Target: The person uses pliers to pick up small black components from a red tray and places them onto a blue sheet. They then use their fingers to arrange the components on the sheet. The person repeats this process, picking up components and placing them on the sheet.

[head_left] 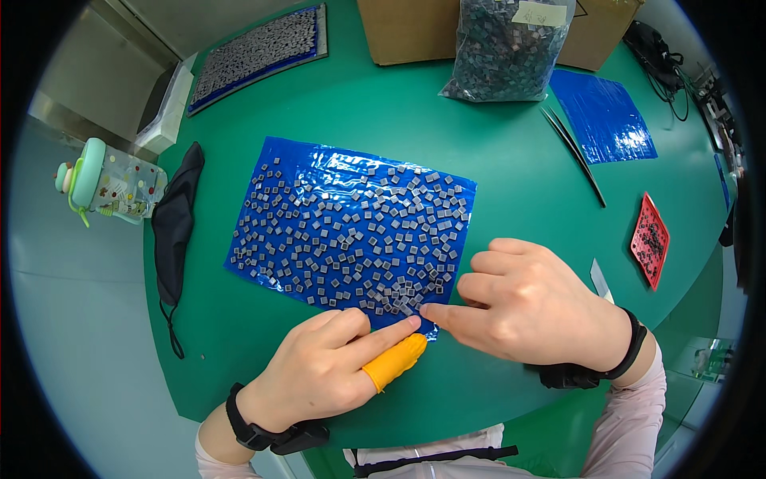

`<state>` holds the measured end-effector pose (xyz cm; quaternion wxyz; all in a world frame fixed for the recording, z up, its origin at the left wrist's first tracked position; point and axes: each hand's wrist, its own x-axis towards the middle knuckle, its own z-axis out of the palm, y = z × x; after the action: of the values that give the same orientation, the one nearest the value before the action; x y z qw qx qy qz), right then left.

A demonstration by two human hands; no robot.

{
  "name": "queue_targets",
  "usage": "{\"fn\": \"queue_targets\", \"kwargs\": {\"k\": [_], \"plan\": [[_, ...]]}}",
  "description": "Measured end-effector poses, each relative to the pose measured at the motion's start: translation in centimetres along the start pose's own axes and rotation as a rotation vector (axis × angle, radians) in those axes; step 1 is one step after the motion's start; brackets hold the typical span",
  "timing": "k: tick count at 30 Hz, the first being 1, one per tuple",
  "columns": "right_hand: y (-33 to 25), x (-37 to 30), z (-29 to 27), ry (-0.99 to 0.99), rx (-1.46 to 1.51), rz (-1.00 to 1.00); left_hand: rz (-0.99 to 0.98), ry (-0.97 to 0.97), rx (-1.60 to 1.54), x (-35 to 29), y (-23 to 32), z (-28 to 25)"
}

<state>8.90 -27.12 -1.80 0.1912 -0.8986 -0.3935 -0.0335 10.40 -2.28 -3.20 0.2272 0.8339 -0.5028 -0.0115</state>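
They've got pale pink sleeves (626, 427) and a light top (471, 441) with a skinny black strap (435, 461) running across it. Matching black wristbands (232, 410) on both sides, each with a chunky dark module (303, 437) attached. Left hand (315, 367) also sports a bright yellow, slightly wrinkled finger cover (392, 364), kinda rubbery-looking.

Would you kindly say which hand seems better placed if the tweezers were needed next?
Probably the right hand: the tweezers lie on that side, to the right of the piece-covered blue sheet. The left hand is farther away, at the sheet's near edge.
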Motion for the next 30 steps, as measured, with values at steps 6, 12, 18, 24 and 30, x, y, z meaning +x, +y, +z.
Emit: {"fn": "queue_targets", "kwargs": {"k": [6,12,18,24,30], "plan": [[-0.04,0.06,-0.33,-0.014,-0.004,-0.002,-0.031,0.062,0.051,0.50,0.28,-0.81],[-0.09,0.09,-0.32,-0.001,-0.013,-0.002,-0.066,0.042,-0.004,0.30,0.21,-0.49],[-0.04,0.03,-0.14,-0.005,-0.001,0.000,-0.040,0.063,0.000,0.55,0.32,-0.30],[0.03,0.04,-0.39,0.048,-0.078,0.065,-0.012,0.079,0.023,0.58,0.07,-0.17],[0.10,-0.02,-0.38,0.039,-0.075,0.059,-0.012,0.058,0.036,0.43,0.06,-0.01]]}}
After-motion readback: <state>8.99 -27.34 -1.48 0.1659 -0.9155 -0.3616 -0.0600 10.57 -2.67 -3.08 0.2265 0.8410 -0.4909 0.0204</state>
